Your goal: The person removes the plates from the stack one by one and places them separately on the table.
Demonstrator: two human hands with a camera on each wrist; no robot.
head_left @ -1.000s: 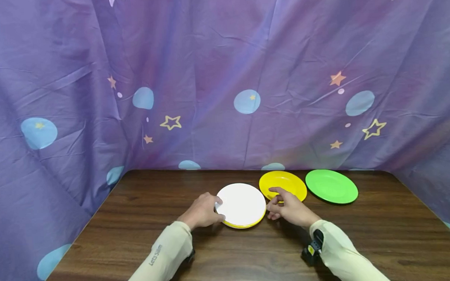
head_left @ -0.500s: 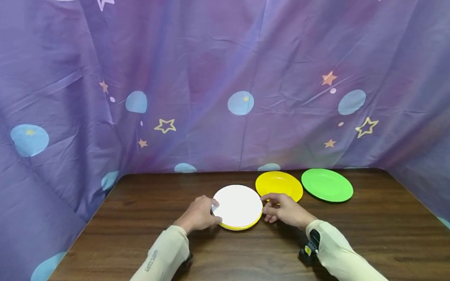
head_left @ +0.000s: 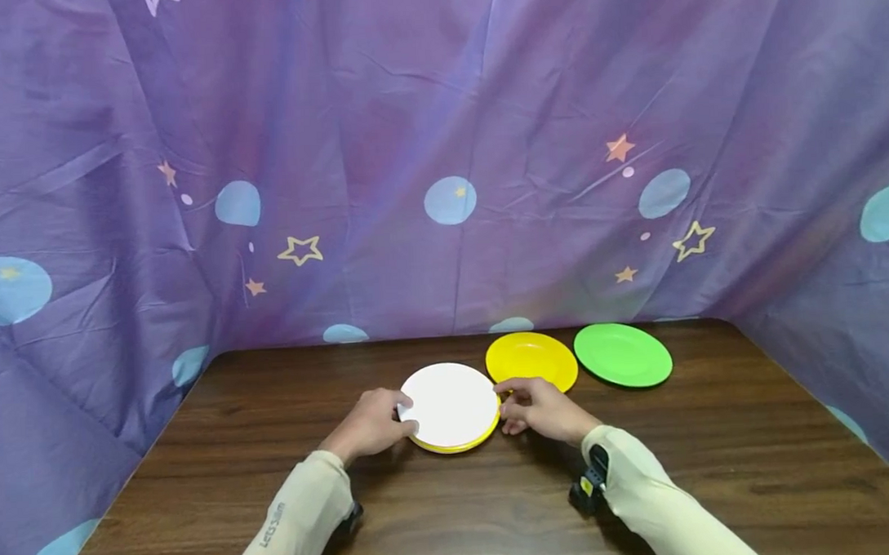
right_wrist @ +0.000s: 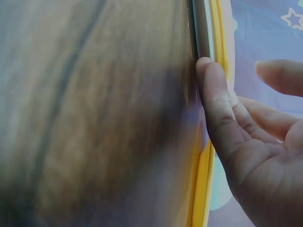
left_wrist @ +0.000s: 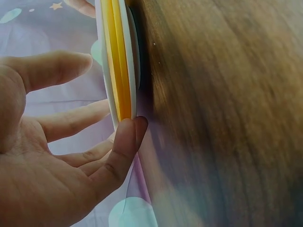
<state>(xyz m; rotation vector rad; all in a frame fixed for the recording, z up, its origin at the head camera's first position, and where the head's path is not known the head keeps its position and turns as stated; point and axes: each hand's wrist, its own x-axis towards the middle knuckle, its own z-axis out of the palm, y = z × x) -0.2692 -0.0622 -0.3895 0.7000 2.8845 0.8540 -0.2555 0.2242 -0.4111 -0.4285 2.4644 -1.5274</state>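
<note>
A stack of plates lies on the table, with a white plate (head_left: pixel 449 405) on top and a yellow rim below it. Seen from the left wrist, yellow rims (left_wrist: pixel 118 61) sit between white ones. My left hand (head_left: pixel 372 423) is at the stack's left edge; its lower fingers (left_wrist: pixel 124 137) touch the rims, while the thumb stands off them. At the right edge, my right hand (head_left: pixel 548 409) has fingers (right_wrist: pixel 215 85) against the rims, its thumb apart from them.
Behind the stack to the right lies a yellow plate (head_left: pixel 531 360), with a green plate (head_left: pixel 624 354) farther right. The wooden table (head_left: pixel 467 513) ends at a purple patterned curtain (head_left: pixel 381 149).
My right hand has come in to the stack's right edge, its raised index finger lowering. The left hand has stayed at the left edge. The head view has turned slightly right.
</note>
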